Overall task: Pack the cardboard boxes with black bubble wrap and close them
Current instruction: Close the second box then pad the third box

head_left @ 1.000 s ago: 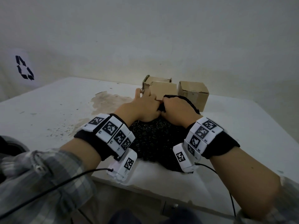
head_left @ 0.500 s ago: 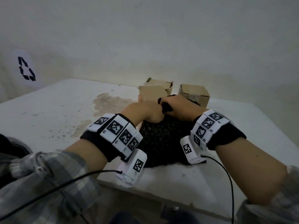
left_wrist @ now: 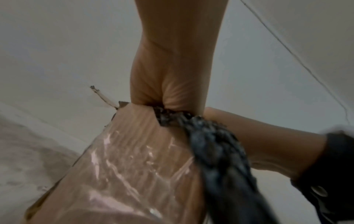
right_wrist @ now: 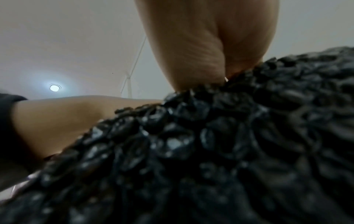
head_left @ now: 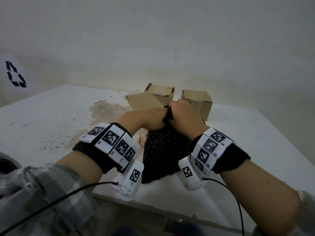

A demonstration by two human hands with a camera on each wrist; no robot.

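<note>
A sheet of black bubble wrap [head_left: 163,150] hangs from both hands over the table's near middle, its lower edge touching the tabletop. My left hand [head_left: 150,120] and right hand [head_left: 182,116] grip its bunched top edge side by side. Behind and under the hands stands a cardboard box [head_left: 144,101] with a raised flap; its taped side [left_wrist: 134,166] fills the left wrist view, with the wrap [left_wrist: 220,151] beside it. The right wrist view is mostly bubble wrap [right_wrist: 210,151]. Two more cardboard boxes [head_left: 160,92] [head_left: 197,103] stand further back.
The white table [head_left: 51,120] has a brown stain [head_left: 105,109] left of the boxes. A wall rises right behind the boxes. A recycling sign [head_left: 15,75] hangs on the left wall. Cables trail from both wrist cameras over the table's near edge.
Both hands have lifted the bunched bubble wrap up and away from me toward the nearest box. The wrap now hangs taller and narrower, with less of it lying on the table.
</note>
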